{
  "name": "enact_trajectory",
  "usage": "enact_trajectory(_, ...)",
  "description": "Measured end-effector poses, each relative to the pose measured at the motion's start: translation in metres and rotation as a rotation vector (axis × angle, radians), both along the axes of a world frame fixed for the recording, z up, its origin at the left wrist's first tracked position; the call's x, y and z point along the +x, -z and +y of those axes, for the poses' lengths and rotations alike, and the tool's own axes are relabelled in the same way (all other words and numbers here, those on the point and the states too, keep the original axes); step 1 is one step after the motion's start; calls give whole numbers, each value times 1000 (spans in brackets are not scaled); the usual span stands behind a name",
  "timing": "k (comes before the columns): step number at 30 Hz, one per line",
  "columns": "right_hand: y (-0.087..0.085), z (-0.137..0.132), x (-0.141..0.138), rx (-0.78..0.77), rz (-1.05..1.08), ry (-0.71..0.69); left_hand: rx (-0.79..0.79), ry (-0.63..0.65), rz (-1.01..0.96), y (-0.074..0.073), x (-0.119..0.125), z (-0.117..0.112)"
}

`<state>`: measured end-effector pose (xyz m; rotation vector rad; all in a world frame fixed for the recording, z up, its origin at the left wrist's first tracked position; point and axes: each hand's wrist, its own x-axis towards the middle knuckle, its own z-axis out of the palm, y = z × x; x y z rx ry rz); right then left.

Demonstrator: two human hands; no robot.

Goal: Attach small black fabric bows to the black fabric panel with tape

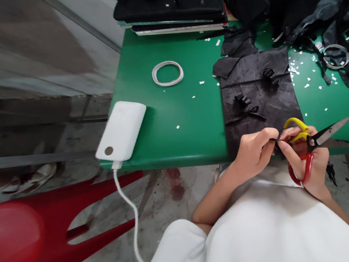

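Observation:
My left hand (255, 149) is closed in a pinch on a small black piece (276, 139) at the near edge of the green table (173, 118). My right hand (307, 160) also touches that piece with its fingertips and holds scissors (316, 140) with one yellow and one red handle, blades pointing right. Just beyond my hands lies a black sheet (258, 92) with two folded black bows (245, 102) on it.
A white power bank (120, 131) with its cable (130, 211) sits at the table's left corner. A white tape ring (168, 73) lies further back. Black fabric piles (305, 2) and stacked sheets (172, 5) fill the far edge. Red plastic stool (23, 240) at left.

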<state>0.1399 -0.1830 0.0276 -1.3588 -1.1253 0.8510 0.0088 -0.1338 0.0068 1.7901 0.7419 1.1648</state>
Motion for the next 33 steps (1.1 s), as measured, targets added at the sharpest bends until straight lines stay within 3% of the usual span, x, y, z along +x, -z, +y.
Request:
enact_trajectory(4,-2,-2,11,-62,16,-57,-34,49,-95,6,-2,0)
enact_trajectory(9,-5,-4,34,-83,-256,-187,-220,20,-306,12,-3,-1)
enact_trajectory(14,-17,-4,38,-170,-599,-286,-106,-35,-364,8,-9,-2)
enact_trajectory(20,-25,-8,34,-143,-860,-334,70,-85,-248,7,-17,-4)
enact_trajectory(28,-26,-8,33,-114,-846,-342,218,-87,-89,0,-18,-1)
enact_trajectory(33,-27,-7,34,-84,-870,-324,245,-150,12,0,-19,-2)
